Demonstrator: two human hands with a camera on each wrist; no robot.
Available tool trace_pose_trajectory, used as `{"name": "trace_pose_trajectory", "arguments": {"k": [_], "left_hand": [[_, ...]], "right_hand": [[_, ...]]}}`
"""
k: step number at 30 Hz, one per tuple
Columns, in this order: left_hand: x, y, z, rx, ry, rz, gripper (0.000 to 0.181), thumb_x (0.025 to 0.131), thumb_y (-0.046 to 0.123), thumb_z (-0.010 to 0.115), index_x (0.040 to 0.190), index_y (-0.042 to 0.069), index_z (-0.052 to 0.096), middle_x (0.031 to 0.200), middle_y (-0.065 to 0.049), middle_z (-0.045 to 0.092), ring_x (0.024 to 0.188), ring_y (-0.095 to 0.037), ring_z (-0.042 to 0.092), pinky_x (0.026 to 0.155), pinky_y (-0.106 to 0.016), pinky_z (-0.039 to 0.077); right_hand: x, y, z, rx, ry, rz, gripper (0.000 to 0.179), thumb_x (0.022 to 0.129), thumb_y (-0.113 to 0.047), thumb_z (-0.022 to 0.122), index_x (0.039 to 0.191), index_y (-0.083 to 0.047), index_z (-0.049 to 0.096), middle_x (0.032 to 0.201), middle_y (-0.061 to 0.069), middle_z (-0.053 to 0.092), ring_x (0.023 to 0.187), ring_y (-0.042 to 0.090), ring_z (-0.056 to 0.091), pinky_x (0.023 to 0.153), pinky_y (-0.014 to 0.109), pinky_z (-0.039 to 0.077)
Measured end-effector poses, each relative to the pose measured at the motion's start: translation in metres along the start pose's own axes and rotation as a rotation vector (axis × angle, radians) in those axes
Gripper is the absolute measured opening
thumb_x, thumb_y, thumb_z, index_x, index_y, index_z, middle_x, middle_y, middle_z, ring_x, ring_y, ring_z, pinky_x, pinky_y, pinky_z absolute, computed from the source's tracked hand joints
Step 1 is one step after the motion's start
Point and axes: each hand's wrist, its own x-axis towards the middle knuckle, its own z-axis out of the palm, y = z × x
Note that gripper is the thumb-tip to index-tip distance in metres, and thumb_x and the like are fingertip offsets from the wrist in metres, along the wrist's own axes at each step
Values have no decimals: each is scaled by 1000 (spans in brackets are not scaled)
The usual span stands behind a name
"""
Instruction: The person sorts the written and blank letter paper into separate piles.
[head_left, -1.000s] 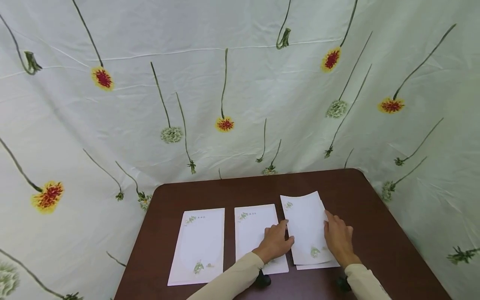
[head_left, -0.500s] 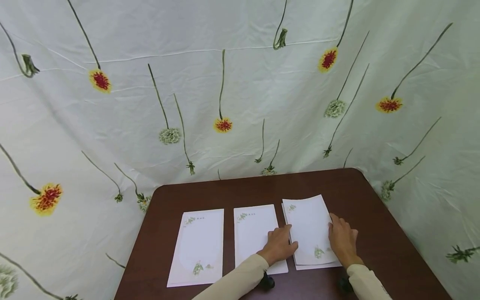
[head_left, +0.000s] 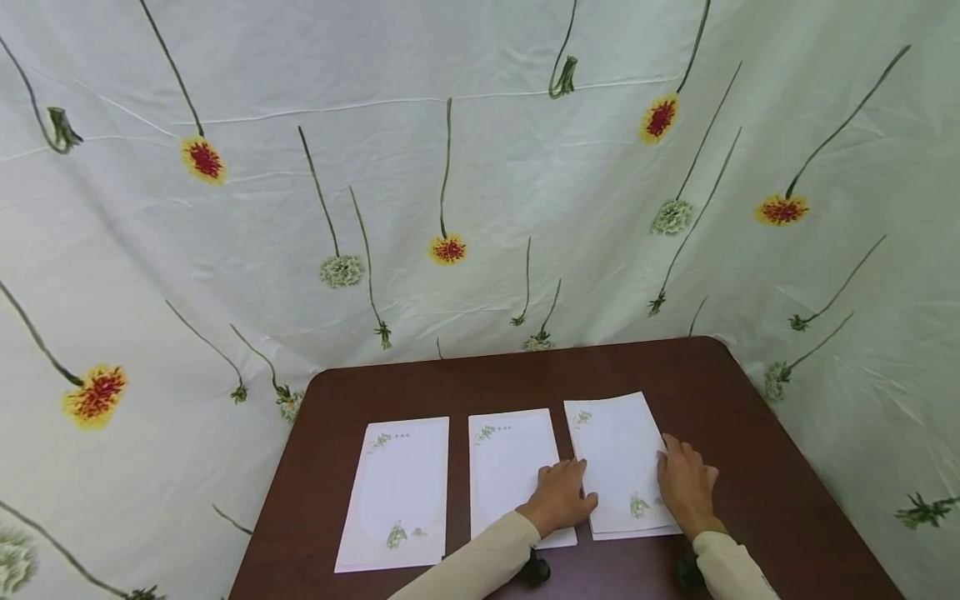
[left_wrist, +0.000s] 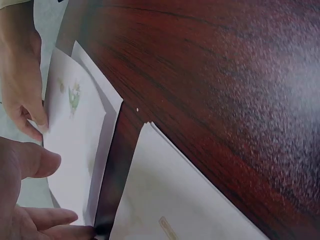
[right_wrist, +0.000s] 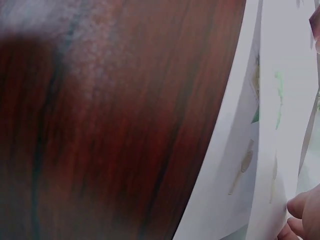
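A white sheet of paper with a green plant print lies on the right-hand pile, its near edge slightly raised above the paper under it. My left hand is at the pile's left edge, fingers fairly straight along it, the thumb extended toward the sheet's face. At the opposite edge my right hand pinches the sheet between thumb and fingers. Beneath my left forearm lies the middle pile of paper, partly covered. Farther left is another printed sheet.
The papers lie in a row on a dark brown wooden table with rounded far corners. Behind it hangs a pale curtain printed with flowers. A small black object shows under the left wrist.
The top sheet has come down and slightly right, now lining up more closely with the paper beneath. Both hands have shifted a little right and nearer with it.
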Motion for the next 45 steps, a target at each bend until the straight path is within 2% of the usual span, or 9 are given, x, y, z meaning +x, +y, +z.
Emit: {"name": "trace_pose_trajectory", "arguments": {"k": [7,12,19,26,30,36,41,45], "left_hand": [[-2,-1,-1,55,4,15,52,101,32,60,143,3,61,150,-19,60,142,-31,53,109,-50,40],[-4,0,-3,66,-2,17,52,100,32,60,143,3,62,150,-19,59,142,-31,53,109,-48,41],[-7,0,-6,49,10,28,50,101,31,59,143,3,63,150,-18,60,141,-30,54,107,-48,41],[-9,-9,-11,-6,51,36,43,102,24,58,138,1,65,147,-18,61,139,-32,56,106,-52,42],[-9,-18,-15,-35,90,24,42,103,22,58,139,1,64,145,-17,63,137,-33,58,107,-51,45],[-12,-37,-25,-69,175,-26,44,104,20,58,141,-3,61,144,-19,63,136,-36,58,108,-52,47],[-24,-60,-36,-84,242,-102,46,103,17,59,140,-8,58,147,-26,57,138,-43,53,108,-60,42],[-38,-85,-40,-59,311,-159,48,102,18,62,138,-13,58,148,-32,52,138,-49,49,108,-65,38]], "right_hand": [[-3,-2,1,5,-18,15,42,105,-9,56,141,11,52,128,37,59,119,53,55,92,66,34],[-3,-2,3,-12,-11,12,43,104,-11,58,141,11,53,130,37,56,119,53,52,91,67,34],[-5,-3,6,-40,-21,19,46,103,-11,60,141,12,51,130,38,53,120,53,50,91,67,35],[-7,-6,10,-36,-10,5,41,102,-10,62,136,12,54,125,37,53,117,52,49,89,65,35],[-5,-14,11,-32,9,6,42,103,-14,61,135,12,56,126,37,54,119,52,50,90,66,34],[3,-46,16,-27,-11,-39,45,105,-21,58,138,11,58,126,34,56,117,49,53,88,62,36],[1,-75,29,-46,-43,-118,47,107,-27,55,141,6,60,133,29,58,124,48,55,92,62,37],[-7,-96,42,-34,-84,-199,47,108,-30,55,143,2,59,144,27,54,135,47,50,97,65,36]]}}
